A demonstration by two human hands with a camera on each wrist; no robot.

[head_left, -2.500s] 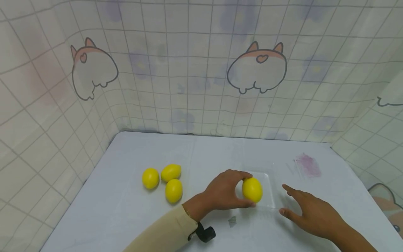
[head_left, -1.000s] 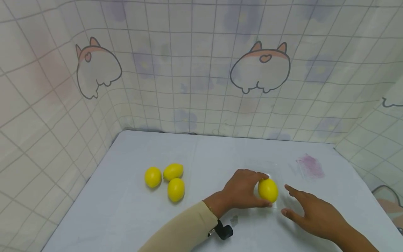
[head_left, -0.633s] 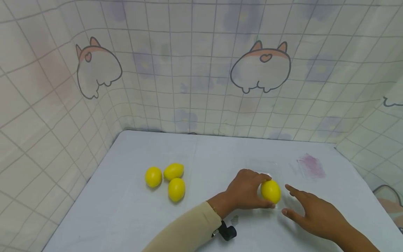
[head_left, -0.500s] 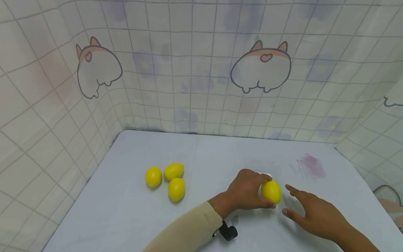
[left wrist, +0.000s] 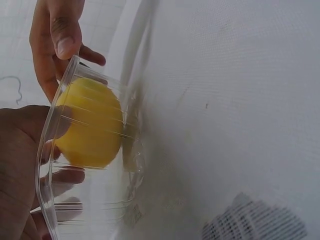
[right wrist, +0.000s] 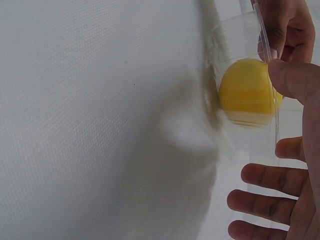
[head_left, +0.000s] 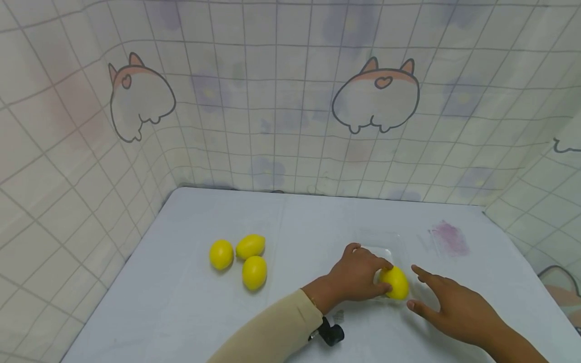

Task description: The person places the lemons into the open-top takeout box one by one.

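From the head view the left hand (head_left: 358, 275) curls its fingers and thumb round a yellow lemon (head_left: 395, 282), which sits low inside a clear plastic tray (head_left: 399, 242) on the white table (head_left: 181, 302). The tray is nearly invisible from above. The left wrist view shows it plainly: a ribbed transparent wall (left wrist: 55, 165) with the lemon (left wrist: 90, 122) behind it and the gripping fingers (left wrist: 20, 145) inside the rim. The right hand (head_left: 449, 307) lies just beside the tray with fingers spread and relaxed. The right wrist view adds that its thumb (right wrist: 295, 82) rests against the tray's edge, with the lemon (right wrist: 247, 92) seen through the plastic. Only the head view shows three more lemons (head_left: 240, 254) clustered well apart to the left, a purple stain (head_left: 447, 237) near the far right, and the tiled cloth backdrop (head_left: 290, 101).
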